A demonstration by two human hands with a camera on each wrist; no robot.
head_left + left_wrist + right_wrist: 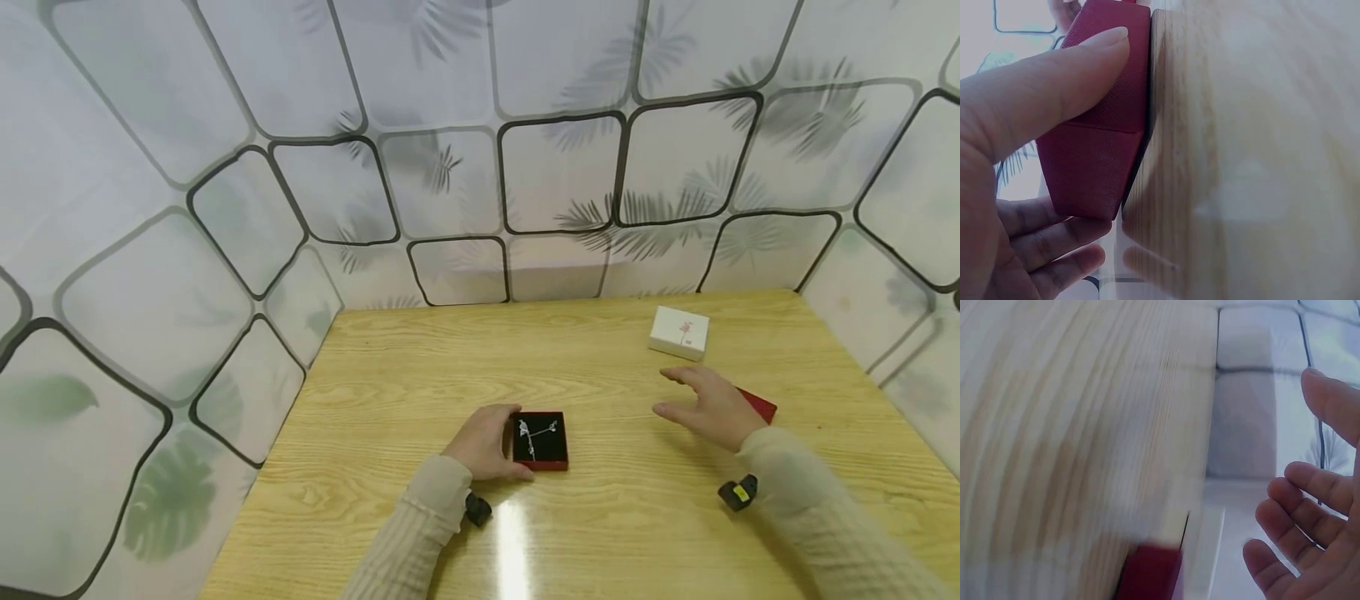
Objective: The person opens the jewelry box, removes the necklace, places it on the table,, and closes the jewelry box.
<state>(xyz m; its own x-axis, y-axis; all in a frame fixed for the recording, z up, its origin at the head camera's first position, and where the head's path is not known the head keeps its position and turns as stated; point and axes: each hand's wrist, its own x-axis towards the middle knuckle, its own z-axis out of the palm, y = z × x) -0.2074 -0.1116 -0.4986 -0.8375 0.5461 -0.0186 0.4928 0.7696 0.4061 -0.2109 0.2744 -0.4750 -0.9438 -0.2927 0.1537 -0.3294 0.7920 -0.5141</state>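
Note:
A small red box with a black lining (551, 446) lies on the table, a silver chain with a pendant (539, 432) inside it. My left hand (482, 443) grips its left side, thumb at the near edge and fingers at the far one; in the left wrist view the thumb presses the red wall (1094, 165). Over the table to the right, my right hand (708, 407) is raised with fingers apart and holds nothing. Partly hidden behind it is a flat red piece (759, 405), seen also as a red corner (1150, 572) in the right wrist view.
A white box with red print (678, 332) stands near the back right of the wooden table (420, 358). Patterned fabric walls (450, 192) rise behind the table and on both sides. Dark wrist cameras sit under both sleeves.

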